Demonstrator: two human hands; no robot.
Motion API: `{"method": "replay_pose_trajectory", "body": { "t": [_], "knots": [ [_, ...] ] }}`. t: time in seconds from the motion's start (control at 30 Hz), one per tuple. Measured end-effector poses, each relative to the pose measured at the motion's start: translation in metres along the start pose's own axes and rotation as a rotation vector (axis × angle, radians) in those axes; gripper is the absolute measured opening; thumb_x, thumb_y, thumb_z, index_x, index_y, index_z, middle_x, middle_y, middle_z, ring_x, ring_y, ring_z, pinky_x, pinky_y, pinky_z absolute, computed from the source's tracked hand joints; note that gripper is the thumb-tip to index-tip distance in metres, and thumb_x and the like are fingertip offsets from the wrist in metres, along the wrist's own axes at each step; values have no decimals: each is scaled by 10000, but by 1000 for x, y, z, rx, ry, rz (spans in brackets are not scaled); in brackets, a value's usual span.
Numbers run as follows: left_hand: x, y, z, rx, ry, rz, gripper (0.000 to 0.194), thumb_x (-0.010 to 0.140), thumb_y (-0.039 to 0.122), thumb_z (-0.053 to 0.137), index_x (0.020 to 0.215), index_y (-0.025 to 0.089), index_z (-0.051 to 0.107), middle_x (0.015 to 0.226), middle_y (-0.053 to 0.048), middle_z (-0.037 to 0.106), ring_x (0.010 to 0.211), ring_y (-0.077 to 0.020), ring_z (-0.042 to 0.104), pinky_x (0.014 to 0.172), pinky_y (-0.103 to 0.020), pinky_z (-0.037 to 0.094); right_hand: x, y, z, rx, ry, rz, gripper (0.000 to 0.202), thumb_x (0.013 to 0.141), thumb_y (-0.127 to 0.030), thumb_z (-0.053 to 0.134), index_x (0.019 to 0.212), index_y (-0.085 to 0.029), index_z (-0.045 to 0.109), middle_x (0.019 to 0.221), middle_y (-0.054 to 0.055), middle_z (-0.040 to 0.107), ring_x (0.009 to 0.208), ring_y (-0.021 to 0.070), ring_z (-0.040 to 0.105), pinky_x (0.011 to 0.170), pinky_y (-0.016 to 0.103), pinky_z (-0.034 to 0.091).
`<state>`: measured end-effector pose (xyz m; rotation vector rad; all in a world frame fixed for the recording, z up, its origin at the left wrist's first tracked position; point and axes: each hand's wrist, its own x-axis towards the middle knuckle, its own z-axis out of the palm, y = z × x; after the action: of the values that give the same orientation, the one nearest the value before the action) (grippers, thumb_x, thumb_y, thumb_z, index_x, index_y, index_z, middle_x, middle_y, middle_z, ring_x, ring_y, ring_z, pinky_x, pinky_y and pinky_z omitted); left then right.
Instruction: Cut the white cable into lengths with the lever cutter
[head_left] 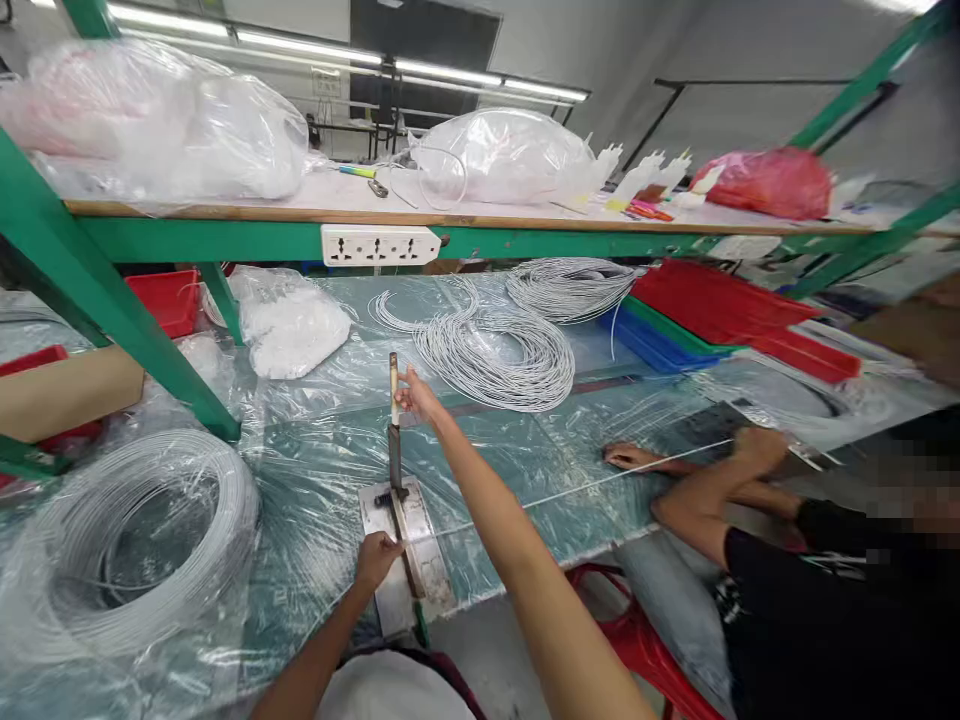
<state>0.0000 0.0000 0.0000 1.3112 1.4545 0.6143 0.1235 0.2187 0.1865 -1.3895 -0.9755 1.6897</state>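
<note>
A hand-lever cutter stands on a metal base plate (pixel 435 575) at the near table edge, its lever (pixel 394 395) raised upright. My right hand (pixel 415 394) has its fingers closed round the upper part of that lever. Low at the base, my left hand (pixel 379 556) pinches a thin white cable (pixel 555 495) beside the cutter's bar. From there the cable runs right across the table toward another person's hands. A large coil of white cable (pixel 135 540) lies to the left of the cutter.
Bundles of cut cable (pixel 502 355) lie beyond my right hand. Red, green and blue trays (pixel 667 340) are stacked at the back right. A green frame post (pixel 135 300) slants down at left. A co-worker (pixel 810 610) sits at right beside a red chair (pixel 630 630).
</note>
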Motion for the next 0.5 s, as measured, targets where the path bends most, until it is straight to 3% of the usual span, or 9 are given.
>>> {"method": "replay_pose_trajectory", "body": {
  "t": [0.1,0.2,0.3,0.37,0.43,0.5],
  "knots": [
    [0,-1,3,17,35,-14,368,678,461,531,476,218,343,475,57,322,496,-126,417,529,-234,293,1,-6,5,-9,2,15,661,932,-545,131,1093,-83,575,413,-60,395,316,47,294,374,161,272],
    [0,-2,6,45,83,-44,343,677,410,546,479,214,346,480,58,327,517,-130,430,538,-232,289,-26,-13,1,-13,-19,38,679,919,-571,117,1035,-107,599,418,-42,431,322,53,350,380,159,304],
    [0,-2,9,75,128,-72,322,670,371,566,482,210,360,485,59,346,532,-132,436,538,-230,279,-87,-15,-13,-29,-101,77,665,895,-616,137,984,-142,594,530,21,573,432,99,530,454,199,429],
    [0,-1,10,88,147,-81,313,666,353,575,481,206,369,487,58,362,540,-133,442,539,-228,274,-140,-6,-23,-95,-156,102,566,870,-628,289,916,-147,583,622,56,635,511,131,594,507,240,481],
    [0,0,11,94,159,-80,312,665,344,579,478,203,373,489,58,372,545,-132,446,542,-227,271,-194,14,-30,-158,-171,156,436,799,-574,514,866,-147,566,660,59,651,521,132,599,498,236,479],
    [-1,0,11,92,166,-72,316,670,347,575,478,203,370,494,57,373,553,-131,446,551,-225,273,-239,46,-32,-128,-132,258,417,730,-494,620,974,-166,541,662,25,642,498,120,587,451,210,444]
  ]
}}
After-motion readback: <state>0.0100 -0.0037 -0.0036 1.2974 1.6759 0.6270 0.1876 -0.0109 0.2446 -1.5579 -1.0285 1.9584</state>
